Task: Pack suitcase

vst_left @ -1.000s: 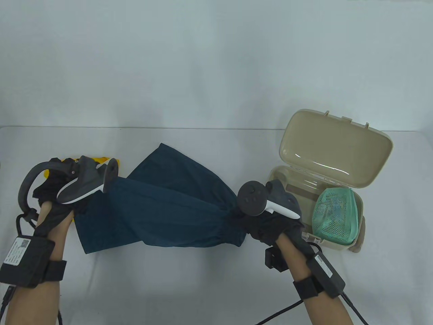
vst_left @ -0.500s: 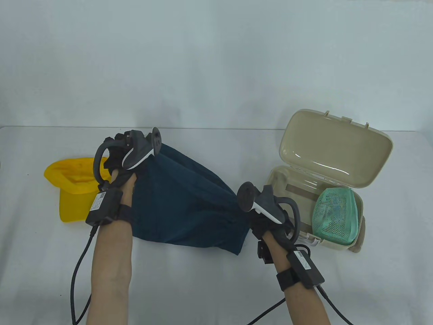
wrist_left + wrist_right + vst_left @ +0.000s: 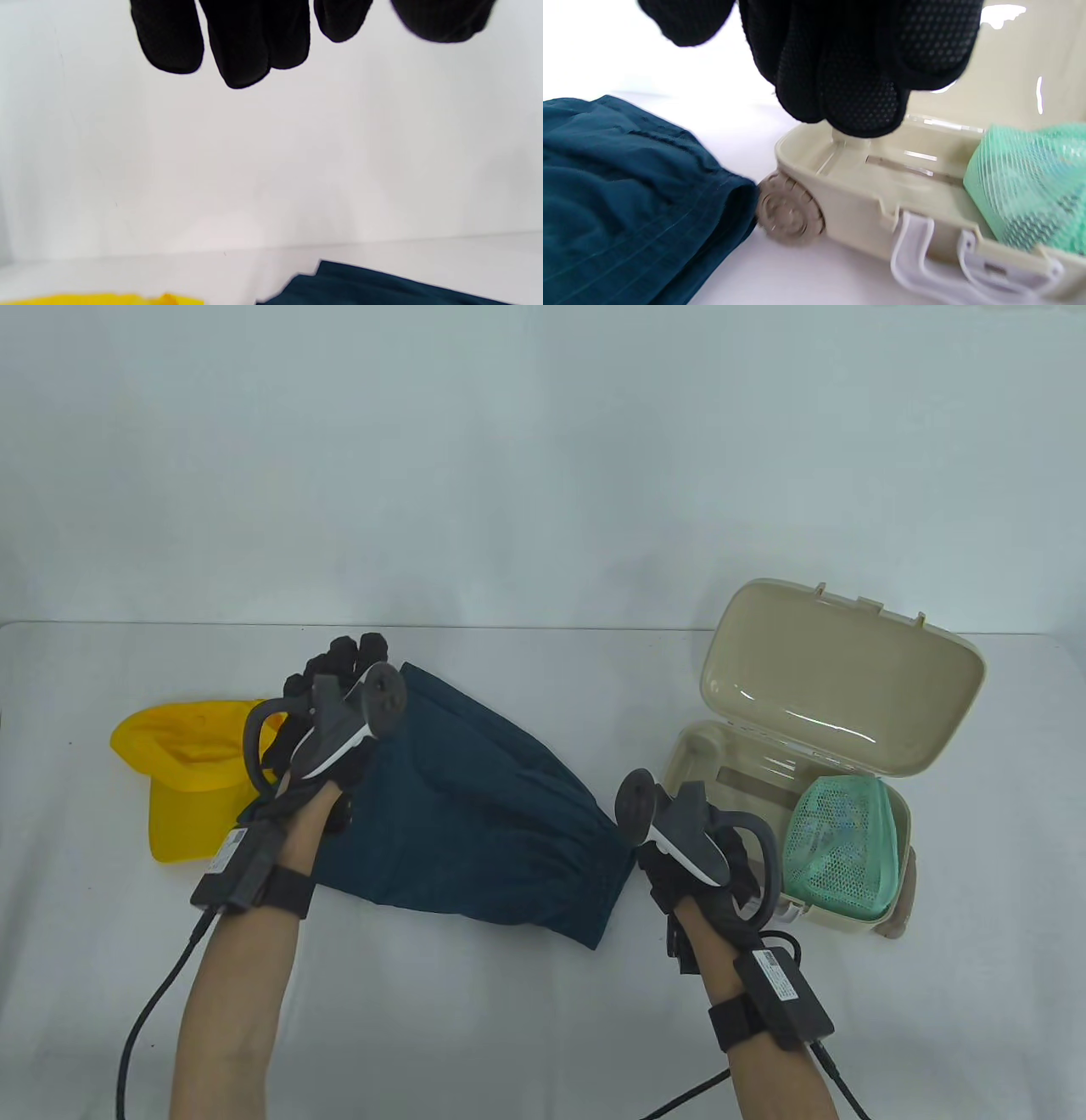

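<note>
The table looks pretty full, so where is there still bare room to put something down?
Bare table runs along the near edge between the two forearms, and along the far edge behind the blue garment. The suitcase has free floor left of the green mesh bag. It is crowded where the yellow hat, left hand and garment meet.

Bright, even overhead light, soft shadows, glare on the suitcase lid (image 3: 836, 678), wrist views blurred.

Yellow hat (image 3: 182, 780) partly behind left hand (image 3: 327, 712), suitcase wheel (image 3: 789, 209) blurred
</note>
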`<state>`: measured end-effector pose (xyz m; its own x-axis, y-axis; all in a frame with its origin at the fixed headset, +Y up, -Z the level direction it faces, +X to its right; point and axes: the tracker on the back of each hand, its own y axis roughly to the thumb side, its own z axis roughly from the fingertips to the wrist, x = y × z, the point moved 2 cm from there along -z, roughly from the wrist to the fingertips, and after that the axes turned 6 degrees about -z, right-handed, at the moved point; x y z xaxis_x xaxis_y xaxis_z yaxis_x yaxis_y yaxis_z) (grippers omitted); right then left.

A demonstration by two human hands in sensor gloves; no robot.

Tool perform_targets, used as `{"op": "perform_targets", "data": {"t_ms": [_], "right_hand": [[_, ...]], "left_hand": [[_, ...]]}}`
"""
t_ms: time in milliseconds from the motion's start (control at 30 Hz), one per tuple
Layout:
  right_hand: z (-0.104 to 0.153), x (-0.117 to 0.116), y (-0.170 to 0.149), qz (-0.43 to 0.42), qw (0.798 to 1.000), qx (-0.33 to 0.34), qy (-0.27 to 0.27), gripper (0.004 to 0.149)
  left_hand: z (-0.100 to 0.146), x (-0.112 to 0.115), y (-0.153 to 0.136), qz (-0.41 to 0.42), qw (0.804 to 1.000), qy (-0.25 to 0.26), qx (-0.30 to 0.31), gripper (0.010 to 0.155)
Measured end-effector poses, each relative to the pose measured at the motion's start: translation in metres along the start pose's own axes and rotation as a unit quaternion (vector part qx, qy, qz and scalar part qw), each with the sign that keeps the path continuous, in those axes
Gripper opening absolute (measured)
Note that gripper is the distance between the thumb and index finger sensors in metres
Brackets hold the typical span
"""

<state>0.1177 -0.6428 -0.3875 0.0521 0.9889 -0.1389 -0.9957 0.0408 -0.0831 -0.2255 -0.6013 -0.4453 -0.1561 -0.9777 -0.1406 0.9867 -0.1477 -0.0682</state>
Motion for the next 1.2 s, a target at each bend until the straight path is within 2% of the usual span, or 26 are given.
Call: {"op": "perform_targets", "data": {"t_ms": [100, 233, 500, 700, 867, 1000, 1200], "right_hand": [[0.002, -0.009, 0.004, -0.013, 0.999, -0.004, 0.032, 0.066], [-0.001, -0.038, 0.012, -0.010, 0.995, -0.026, 0.096, 0.071], [-0.019, -0.096, 0.024, 0.007, 0.977, -0.107, 0.187, 0.077], [-0.031, -0.109, 0.047, 0.088, 0.960, -0.146, 0.221, 0.078], [-0.040, -0.115, 0.054, 0.101, 0.938, -0.192, 0.270, 0.086], [-0.041, -0.115, 0.059, 0.088, 0.933, -0.211, 0.277, 0.085], [-0.033, -0.118, 0.050, 0.007, 0.939, -0.245, 0.242, 0.081]], "left_hand": [[0.034, 0.005, -0.014, 0.038, 0.999, -0.016, 0.026, 0.080], [0.076, 0.016, -0.031, 0.089, 0.994, -0.043, 0.050, 0.085], [0.134, 0.037, -0.047, 0.078, 0.992, -0.039, 0.089, 0.087], [0.143, 0.042, -0.051, 0.089, 0.990, -0.033, 0.104, 0.087], [0.147, 0.046, -0.048, 0.106, 0.987, -0.042, 0.116, 0.087], [0.148, 0.043, -0.047, 0.106, 0.986, -0.033, 0.124, 0.088], [0.150, 0.042, -0.048, 0.121, 0.983, -0.034, 0.130, 0.088]]}}
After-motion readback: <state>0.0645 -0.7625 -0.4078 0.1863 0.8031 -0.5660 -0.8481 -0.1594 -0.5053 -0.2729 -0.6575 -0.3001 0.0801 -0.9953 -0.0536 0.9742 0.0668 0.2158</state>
